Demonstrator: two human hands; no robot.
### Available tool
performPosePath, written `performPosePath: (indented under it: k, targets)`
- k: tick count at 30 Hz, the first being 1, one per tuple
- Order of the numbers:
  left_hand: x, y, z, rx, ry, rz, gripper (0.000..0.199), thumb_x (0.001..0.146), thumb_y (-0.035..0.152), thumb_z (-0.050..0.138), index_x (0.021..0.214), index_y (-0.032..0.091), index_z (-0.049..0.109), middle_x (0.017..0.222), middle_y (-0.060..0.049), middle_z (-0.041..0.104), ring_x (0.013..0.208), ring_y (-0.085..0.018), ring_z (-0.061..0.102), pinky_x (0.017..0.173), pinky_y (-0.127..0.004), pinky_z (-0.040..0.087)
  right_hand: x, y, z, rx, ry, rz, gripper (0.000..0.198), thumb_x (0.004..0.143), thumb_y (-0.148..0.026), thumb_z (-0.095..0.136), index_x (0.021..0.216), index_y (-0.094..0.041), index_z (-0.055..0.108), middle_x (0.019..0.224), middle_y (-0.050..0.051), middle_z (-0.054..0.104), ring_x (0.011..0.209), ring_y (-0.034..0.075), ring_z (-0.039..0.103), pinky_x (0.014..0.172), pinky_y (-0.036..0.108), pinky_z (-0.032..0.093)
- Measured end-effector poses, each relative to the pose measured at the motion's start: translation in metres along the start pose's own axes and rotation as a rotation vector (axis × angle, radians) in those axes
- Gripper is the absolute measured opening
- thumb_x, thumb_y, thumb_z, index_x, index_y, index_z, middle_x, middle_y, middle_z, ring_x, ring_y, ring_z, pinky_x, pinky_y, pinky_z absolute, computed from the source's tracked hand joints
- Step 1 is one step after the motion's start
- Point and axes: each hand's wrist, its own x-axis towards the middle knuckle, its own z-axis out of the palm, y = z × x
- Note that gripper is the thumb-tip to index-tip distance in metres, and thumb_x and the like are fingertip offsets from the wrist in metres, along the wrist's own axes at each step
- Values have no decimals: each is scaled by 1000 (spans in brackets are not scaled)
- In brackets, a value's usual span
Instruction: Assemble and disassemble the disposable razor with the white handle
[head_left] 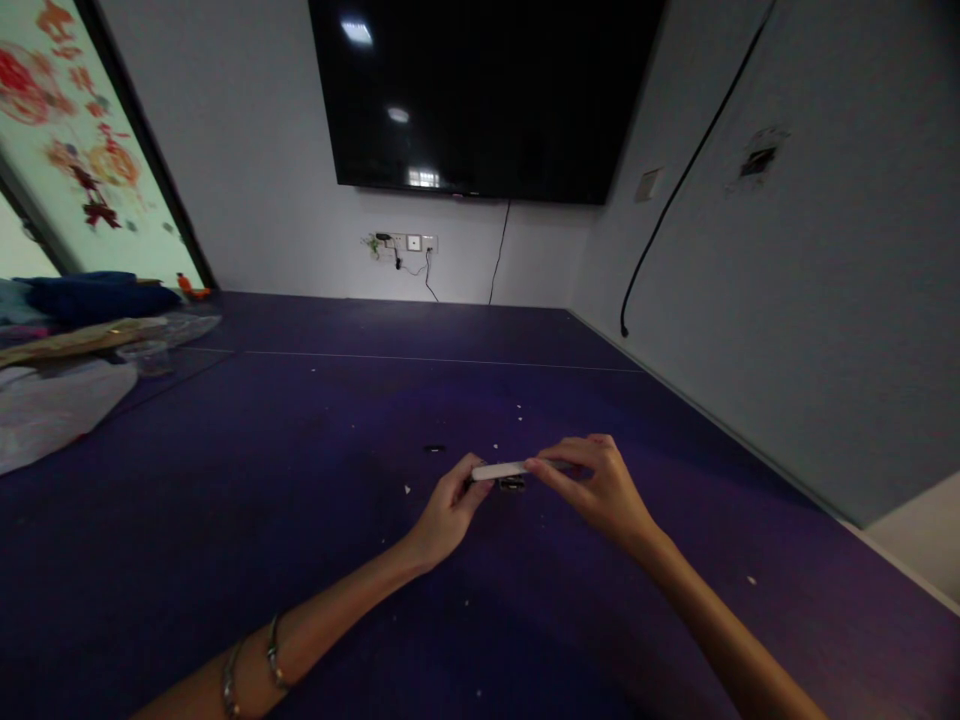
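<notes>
A slim, flat white strip [499, 470] is held nearly level between my two hands; its exact kind cannot be made out. My left hand [448, 510] is closed at its left end, fingertips above and thumb below. With thumb and fingers, my right hand [600, 485] pinches the other end, which the fingers partly cover. Just under the strip is a small dark object [512, 483] with a pale mark, partly hidden by it. Another small, flat black piece [434, 449] lies on the purple floor [337, 560] beyond my left hand.
Small white scraps [407, 489] are scattered over the floor. At the left lie plastic bags [67, 405] and folded dark blue cloth [97, 295]. A television [480, 100] hangs on the far wall above sockets [413, 243]. A black cable [690, 165] dangles along the right wall.
</notes>
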Motion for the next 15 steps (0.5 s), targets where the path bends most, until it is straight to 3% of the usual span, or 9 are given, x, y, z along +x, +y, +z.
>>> performPosePath:
  k: [6, 12, 15]
  targets:
    - [4, 1, -3, 25, 20, -4, 21, 87, 32, 47, 73, 18, 43, 66, 4, 33, 61, -10, 31, 57, -21, 27, 4, 17, -7, -29, -12, 16, 30, 78, -48, 57, 70, -24, 72, 61, 1, 66, 50, 13, 50, 64, 32, 34]
    - [4, -1, -2, 11, -31, 19, 21, 86, 35, 48, 75, 17, 47, 68, 4, 38, 65, -11, 36, 60, -21, 30, 2, 3, -3, 8, -51, -20, 30, 78, -47, 57, 73, -22, 72, 65, 3, 68, 53, 13, 53, 65, 30, 37]
    - [4, 5, -5, 20, -12, 21, 22, 86, 35, 49, 73, 17, 46, 67, 4, 38, 63, -10, 36, 59, -21, 30, 3, 10, -9, 76, -92, 56, 32, 78, -47, 56, 74, -19, 72, 69, 4, 69, 59, 15, 57, 59, 27, 39]
